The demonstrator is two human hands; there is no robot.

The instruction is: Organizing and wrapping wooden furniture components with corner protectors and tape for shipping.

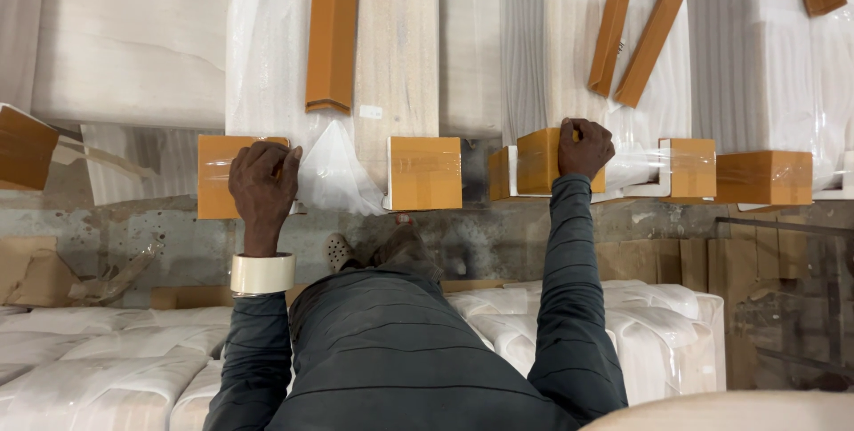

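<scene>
Gripping both ends of a wrapped slab, we judge ourselves to be in the middle of seating its cardboard corner protectors. Our right hand [584, 148] is closed over a brown corner cap [539, 161] at the near end of a pale, plastic-wrapped slab [569, 48], fingers curled over its top edge. Our left hand [263, 179] lies closed over a second cap [216, 177] on the neighbouring wrapped slab [267, 48], knuckles up, palm pressing the card. A roll of clear tape [262, 273] rides on the left wrist like a bracelet.

Between the two grips sits another capped end [424, 173], already bound in film, untouched. Beyond the right grip, further caps [692, 168] and [763, 177] close off more slab ends. Above the left grip, a long brown angle strip [332, 31] lies along a slab; above the right grip, loose strips [648, 48] lie crossed on the wrapping.

We reckon the next move calls for holding each cap square and tight against its slab end, which would need one hand freed to reach the tape while the other keeps pressure. Nearest us, below both grips, white wrapped bundles [107, 360] are stacked.
</scene>
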